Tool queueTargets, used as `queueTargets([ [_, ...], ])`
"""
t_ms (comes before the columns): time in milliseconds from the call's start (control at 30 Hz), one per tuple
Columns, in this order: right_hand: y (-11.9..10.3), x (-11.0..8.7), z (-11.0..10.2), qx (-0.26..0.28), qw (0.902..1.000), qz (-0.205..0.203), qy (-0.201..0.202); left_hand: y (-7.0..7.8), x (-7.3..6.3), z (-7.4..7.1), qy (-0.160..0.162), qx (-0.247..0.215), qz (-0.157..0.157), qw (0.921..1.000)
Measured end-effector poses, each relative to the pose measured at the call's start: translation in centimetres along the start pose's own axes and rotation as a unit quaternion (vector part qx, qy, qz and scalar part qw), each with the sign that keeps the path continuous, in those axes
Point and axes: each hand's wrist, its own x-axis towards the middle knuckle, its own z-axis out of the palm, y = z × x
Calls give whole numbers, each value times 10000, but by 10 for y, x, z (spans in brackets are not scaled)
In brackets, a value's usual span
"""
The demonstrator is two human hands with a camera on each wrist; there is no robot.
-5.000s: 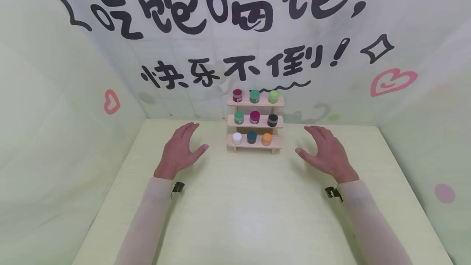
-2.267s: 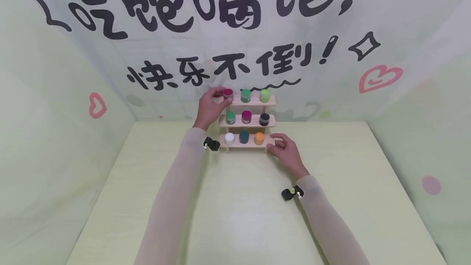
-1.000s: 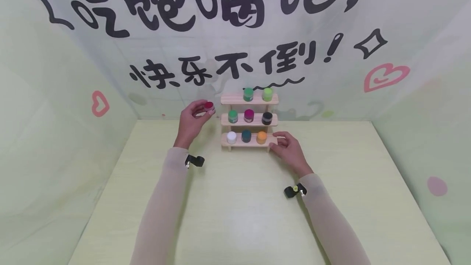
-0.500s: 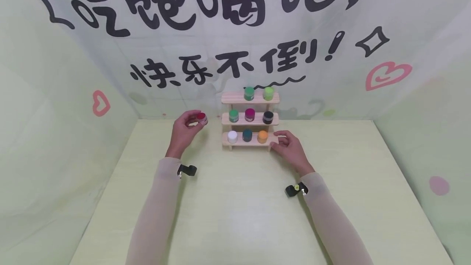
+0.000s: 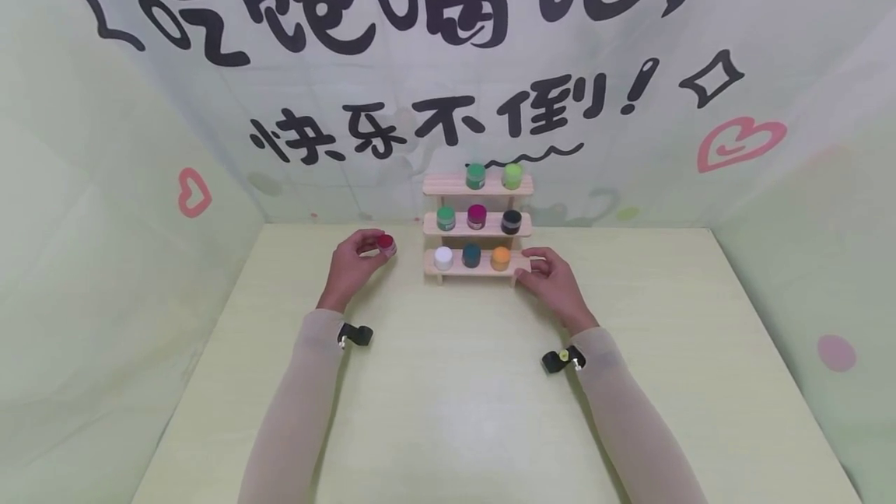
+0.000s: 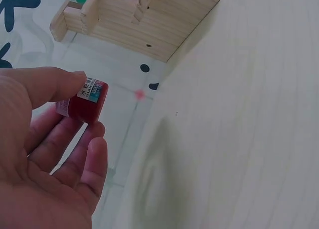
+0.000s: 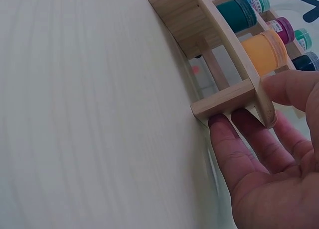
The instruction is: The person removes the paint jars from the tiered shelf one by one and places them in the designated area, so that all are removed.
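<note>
My left hand (image 5: 352, 263) pinches a small red paint jar (image 5: 386, 245) between thumb and fingers, left of a three-tier wooden stand (image 5: 432, 186). In the left wrist view the red jar (image 6: 88, 103) lies tilted, its printed label under the thumb. With thumb above and fingertips below, my right hand (image 5: 556, 286) grips the right end of the stand's lowest shelf, beside an orange paint jar (image 5: 500, 258). The right wrist view shows the fingertips against the stand's wooden foot (image 7: 224, 100). On the top shelf a green jar (image 5: 475, 176) and a light green jar (image 5: 512, 176) stand.
The middle shelf carries a green jar (image 5: 446, 218), a magenta jar (image 5: 477, 216) and a black jar (image 5: 511, 222). A white jar (image 5: 443, 258) and a dark teal jar (image 5: 471, 255) stand on the lowest. Behind the pale table (image 5: 448, 379) hangs a printed cloth (image 5: 392, 84).
My left hand has taken the red jar off the top shelf's left end and moved it left and down toward the table. My right hand came to the lowest shelf's end and stays there.
</note>
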Motion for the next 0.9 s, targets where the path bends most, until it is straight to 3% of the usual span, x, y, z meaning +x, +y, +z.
queueTargets([
  [200,3,1,-1,39,10000,38,11,-5,0,4,-99,292,-310,9990],
  [600,3,2,-3,228,9996,65,-118,-14,-11,6,-361,617,-546,9959],
  [900,3,5,-5,125,9997,123,-174,-18,-19,4,-437,887,-413,9942],
])
